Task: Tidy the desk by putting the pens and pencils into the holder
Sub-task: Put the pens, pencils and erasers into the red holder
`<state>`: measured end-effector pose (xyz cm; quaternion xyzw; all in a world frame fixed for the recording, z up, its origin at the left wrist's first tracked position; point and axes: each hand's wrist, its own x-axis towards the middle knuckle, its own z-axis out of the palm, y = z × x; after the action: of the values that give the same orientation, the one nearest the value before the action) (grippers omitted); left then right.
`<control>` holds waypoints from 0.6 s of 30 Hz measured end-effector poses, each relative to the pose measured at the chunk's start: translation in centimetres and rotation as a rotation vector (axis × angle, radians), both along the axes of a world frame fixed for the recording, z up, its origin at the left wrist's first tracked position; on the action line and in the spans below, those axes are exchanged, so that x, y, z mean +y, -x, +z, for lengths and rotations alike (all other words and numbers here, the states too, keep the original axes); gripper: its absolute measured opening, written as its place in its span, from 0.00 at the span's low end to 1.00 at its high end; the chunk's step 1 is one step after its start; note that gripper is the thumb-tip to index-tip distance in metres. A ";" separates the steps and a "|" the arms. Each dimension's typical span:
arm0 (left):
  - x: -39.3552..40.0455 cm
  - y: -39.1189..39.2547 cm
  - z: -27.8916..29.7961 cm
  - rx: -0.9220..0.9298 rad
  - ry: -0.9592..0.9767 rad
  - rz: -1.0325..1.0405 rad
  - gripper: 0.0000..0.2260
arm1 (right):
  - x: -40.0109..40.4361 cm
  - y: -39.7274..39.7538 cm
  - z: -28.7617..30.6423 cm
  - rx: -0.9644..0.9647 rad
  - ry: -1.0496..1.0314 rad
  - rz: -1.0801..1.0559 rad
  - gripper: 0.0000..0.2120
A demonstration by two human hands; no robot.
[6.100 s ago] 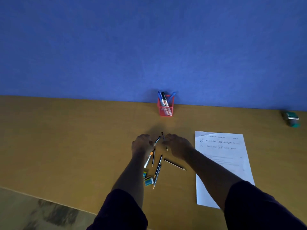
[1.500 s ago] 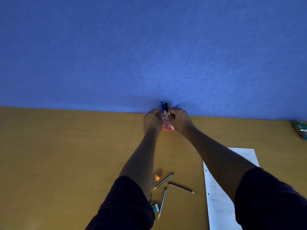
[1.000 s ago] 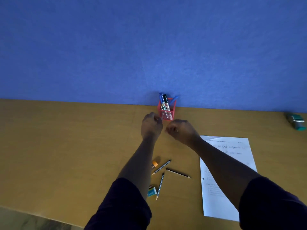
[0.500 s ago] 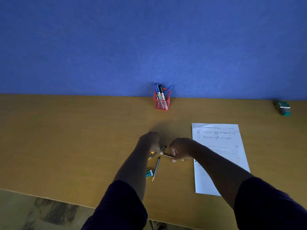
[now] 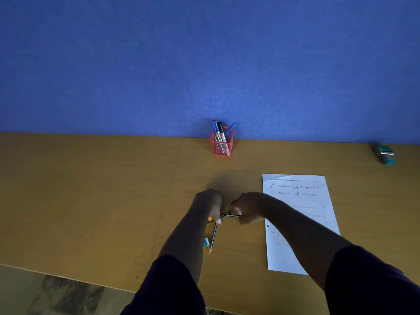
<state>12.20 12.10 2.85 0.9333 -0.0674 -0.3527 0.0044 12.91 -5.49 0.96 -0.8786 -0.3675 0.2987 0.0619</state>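
Pencils were being gathered near the middle of the desk [image 5: 91, 189]. A dark striped pencil [image 5: 234, 215] was pinched at the fingertips of the right hand [image 5: 252, 206], which was closed round it low over the wood. The left hand [image 5: 208, 205] was curled over a second dark pencil [image 5: 212, 220] beside an orange-tipped item [image 5: 210, 218]; a grip on it seemed likely, though it could not be told for certain. A third pencil [image 5: 213, 237] was left lying loose, just beside a small teal eraser [image 5: 206, 242] and pointing toward the near edge. Both hands were probably kept low and close together so that two pieces could be lifted in one go.

The red mesh holder [image 5: 221, 145] was set upright against the blue wall [image 5: 204, 64] at the far edge, well apart from the hands, with several markers already stood in it. Bare wood was seen between hands and holder, so a straight reach forward was judged unobstructed. A printed sheet [image 5: 297, 223] was lying to the right, partly covered by the right forearm, and could be dragged by the sleeve. A teal and grey object [image 5: 384, 154] was seen far right, out of the way.
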 end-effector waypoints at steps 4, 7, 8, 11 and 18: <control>-0.3 -0.3 0.1 -0.017 -0.022 -0.031 0.15 | -1.2 -2.1 0.5 0.028 -0.154 -0.133 0.02; -0.4 -1.1 0.1 -0.030 0.008 -0.033 0.09 | -1.7 -4.2 1.5 0.041 -0.352 -0.281 0.02; -0.4 -1.5 0.1 -0.033 0.037 -0.023 0.09 | -1.8 -4.9 1.9 0.031 -0.412 -0.335 0.03; 0.0 -3.0 0.4 -0.088 0.167 0.077 0.06 | -1.4 -7.1 3.0 -0.009 -0.593 -0.558 0.05; 2.8 -8.1 2.1 -0.244 0.659 0.446 0.05 | 1.6 -11.8 5.4 -0.267 -0.804 -0.844 0.10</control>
<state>20.26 14.91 4.95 0.9086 0.0270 -0.1893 0.3712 24.76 -3.90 6.35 -0.8863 -0.0756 -0.0272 0.4561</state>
